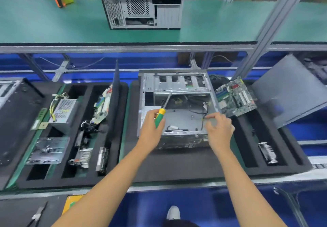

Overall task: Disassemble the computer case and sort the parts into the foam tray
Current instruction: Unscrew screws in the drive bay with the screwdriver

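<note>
An open silver computer case [178, 92] lies on a black foam tray [177, 159] in the middle. My left hand [152, 127] grips a screwdriver [161, 113] with a green and yellow handle, its shaft pointing up into the case. My right hand [219, 129] pinches a thin cable [203, 118] at the case's right side. A green motherboard [235, 97] leans on the tray just right of the case. A grey side panel [290, 90] stands tilted at the far right.
A second foam tray [122, 120] on the left holds a power supply [63, 113], a circuit board [102, 106], a drive [47, 150] and brackets. A closed case [141, 5] stands on the green upper shelf. A small part [268, 152] lies in a right slot.
</note>
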{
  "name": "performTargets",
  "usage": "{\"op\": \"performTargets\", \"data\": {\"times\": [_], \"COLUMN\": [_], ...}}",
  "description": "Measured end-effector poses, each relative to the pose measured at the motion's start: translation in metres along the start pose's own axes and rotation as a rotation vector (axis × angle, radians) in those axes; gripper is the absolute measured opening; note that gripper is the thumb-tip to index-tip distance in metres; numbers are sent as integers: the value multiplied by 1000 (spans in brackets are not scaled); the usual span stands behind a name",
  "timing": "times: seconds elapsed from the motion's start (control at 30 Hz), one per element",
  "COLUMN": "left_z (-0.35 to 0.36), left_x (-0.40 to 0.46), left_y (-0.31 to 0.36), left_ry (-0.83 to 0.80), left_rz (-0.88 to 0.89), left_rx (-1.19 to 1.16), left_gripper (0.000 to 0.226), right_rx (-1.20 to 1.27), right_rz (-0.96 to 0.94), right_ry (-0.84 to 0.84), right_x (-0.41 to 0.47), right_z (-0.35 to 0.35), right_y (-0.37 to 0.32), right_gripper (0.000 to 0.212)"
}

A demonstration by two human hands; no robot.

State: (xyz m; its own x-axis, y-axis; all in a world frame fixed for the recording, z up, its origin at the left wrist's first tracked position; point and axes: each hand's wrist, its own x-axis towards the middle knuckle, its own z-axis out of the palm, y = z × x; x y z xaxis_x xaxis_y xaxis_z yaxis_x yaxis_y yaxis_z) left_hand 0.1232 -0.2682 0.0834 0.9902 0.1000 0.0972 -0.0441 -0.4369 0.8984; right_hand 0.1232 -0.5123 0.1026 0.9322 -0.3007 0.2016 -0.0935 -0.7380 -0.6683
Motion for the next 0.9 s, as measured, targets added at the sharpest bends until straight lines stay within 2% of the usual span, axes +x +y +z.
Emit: {"op": "performTargets", "data": {"times": [0.1, 0.33, 0.53, 0.67, 0.77, 0.9], "left_z": [3, -14, -56, -79, -100, -132], "left_x": [12, 19, 26, 22, 19, 19], "left_y": [-8, -33, -58, -67, -74, -84], "left_ry": [-7, 20, 56, 79, 117, 132], "left_rz": [-8, -48, -91, -106, -145, -187], "left_rx": [75, 428, 391, 491, 483, 431], "left_gripper": [30, 31, 26, 27, 27, 40], "right_rx": [-161, -162, -192, -222, -214, -221], "right_rz": [-37, 91, 84, 56, 48, 45], "right_ry": [18, -314, -360, -377, -395, -406], "right_x": [17, 15, -2, -13, -25, -38], "right_z": [12, 52, 79, 97, 112, 133], "right_y": [6, -4, -36, -56, -73, -97], "right_gripper": [23, 49, 59, 56, 53, 53]}}
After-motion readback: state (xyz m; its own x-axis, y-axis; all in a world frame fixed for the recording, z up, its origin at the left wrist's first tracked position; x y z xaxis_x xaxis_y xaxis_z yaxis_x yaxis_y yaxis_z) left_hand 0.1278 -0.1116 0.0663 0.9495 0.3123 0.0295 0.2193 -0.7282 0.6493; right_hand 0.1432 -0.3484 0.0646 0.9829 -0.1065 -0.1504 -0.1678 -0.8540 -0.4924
